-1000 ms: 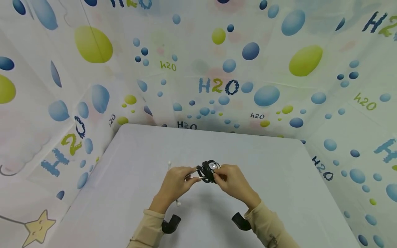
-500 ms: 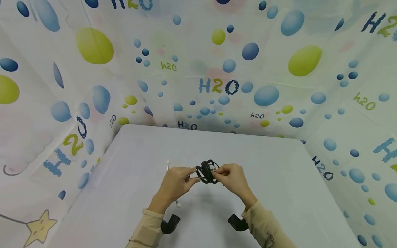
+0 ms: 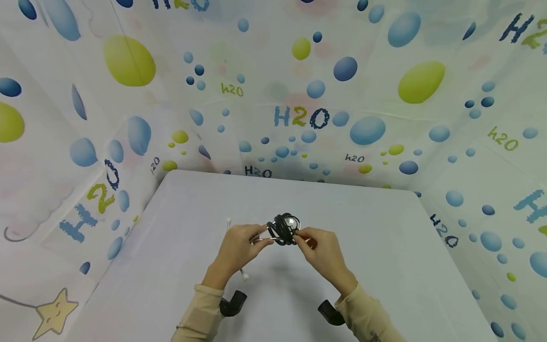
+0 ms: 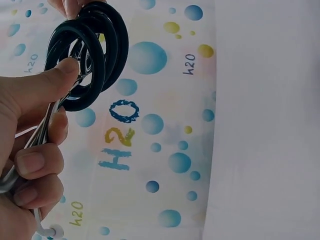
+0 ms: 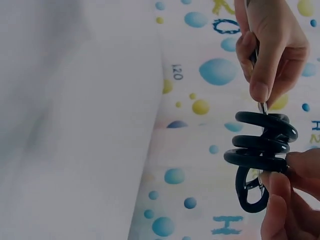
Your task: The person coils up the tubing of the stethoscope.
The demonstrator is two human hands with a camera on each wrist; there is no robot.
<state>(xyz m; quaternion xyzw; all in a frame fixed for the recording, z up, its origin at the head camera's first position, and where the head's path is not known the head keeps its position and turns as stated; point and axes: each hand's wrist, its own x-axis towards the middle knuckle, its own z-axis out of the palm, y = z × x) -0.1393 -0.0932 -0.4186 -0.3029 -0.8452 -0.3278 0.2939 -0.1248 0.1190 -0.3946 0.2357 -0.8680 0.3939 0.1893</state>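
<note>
A stethoscope hangs above the table, its black tubing (image 3: 280, 230) wound in several loops around its metal tubes. My left hand (image 3: 237, 247) grips the metal ear tubes (image 4: 44, 125), thumb on top and fingers curled below. White ear tips (image 3: 245, 276) stick out past that hand. On the right of the coil, my right hand (image 3: 324, 251) pinches the tubing end between thumb and fingertips, beside the round silver chest piece (image 3: 292, 222). In the right wrist view the loops (image 5: 260, 144) sit stacked between both hands, with a smaller loop (image 5: 251, 202) below them.
Under the hands lies a white table (image 3: 192, 199). A curtain (image 3: 256, 109) printed with bubbles and "H2O" surrounds it at the back and sides. Black curved wrist pieces (image 3: 233, 304) show at both cuffs.
Both hands and the stethoscope have risen slightly. The silver chest piece, turned mostly out of sight half a second ago, faces the head camera again. Both grips stay the same.
</note>
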